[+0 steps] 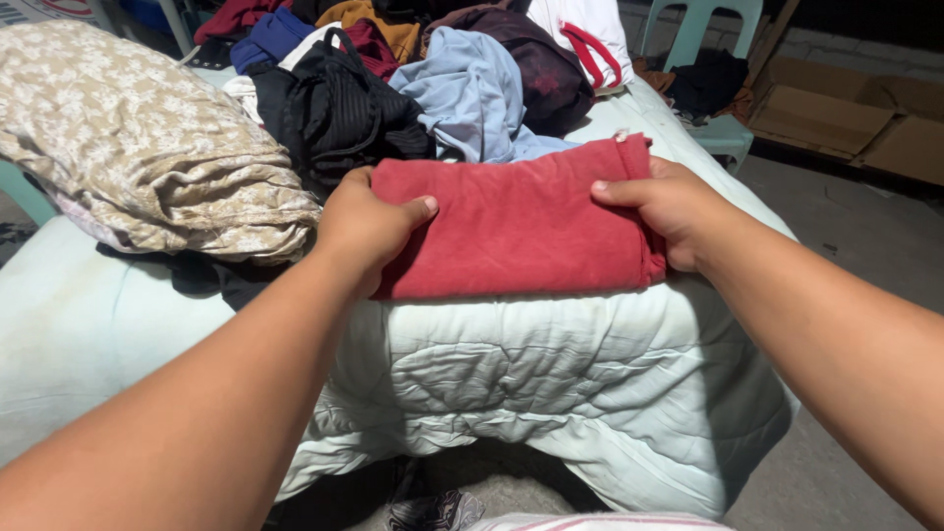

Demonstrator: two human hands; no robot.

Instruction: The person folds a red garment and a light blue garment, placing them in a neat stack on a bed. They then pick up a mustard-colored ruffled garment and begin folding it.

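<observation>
While both hands grip its ends, the folded red cotton garment (521, 221) lies flat on the pale quilted bed cover (551, 383). The left hand (366, 228) pinches its left edge; the right hand (671, 206) clasps the right edge. A heap of mixed clothes (413, 79) sits just behind.

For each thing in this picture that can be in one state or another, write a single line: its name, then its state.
Red garment: folded flat, held at both ends.
Left hand: gripping the garment's left edge.
Right hand: gripping its right edge.
Clothes pile: loose, unfolded, heaped behind.
Floral bedding: folded, lying at left.
Pale quilt: spread out, wrinkled, draping over the edge.
Cardboard boxes: flattened on the floor.
</observation>
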